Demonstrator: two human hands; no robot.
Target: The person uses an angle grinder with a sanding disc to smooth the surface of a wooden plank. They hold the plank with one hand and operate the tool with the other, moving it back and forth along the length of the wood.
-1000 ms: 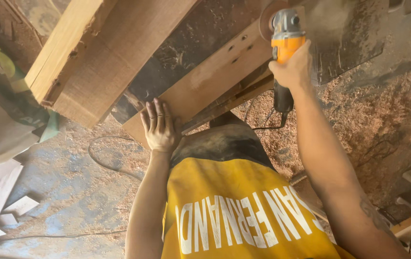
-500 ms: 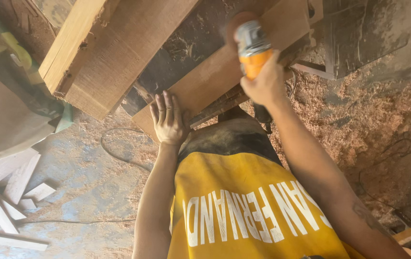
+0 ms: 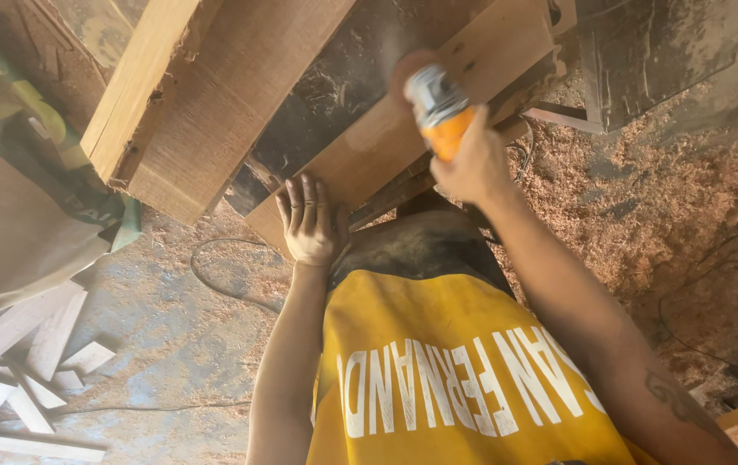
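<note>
since the earlier frame the right hand (image 3: 475, 164) and its orange-and-grey power sander (image 3: 438, 108) have slid leftward and down along the pale wooden plank (image 3: 472, 82), from the upper right of the frame toward upper centre; the left hand (image 3: 309, 222) sits in much the same spot on the plank's lower end. right-hand fingers are wrapped tight round the sander's orange body, tool head pressed to the plank face, slightly blurred. left hand lies flat, palm down, fingers straight and close together, thumb out to the side, touching the plank near its lower left corner. a thicker timber block (image 3: 205, 103) fills the upper left, just beside the plank. sawdust (image 3: 644, 215) covers the floor at right; offcut strips (image 3: 24, 362) lie at lower left; a thin cable (image 3: 214, 280) loops on the floor left of the left forearm. yellow shirt (image 3: 455, 379) fills bottom centre.
</note>
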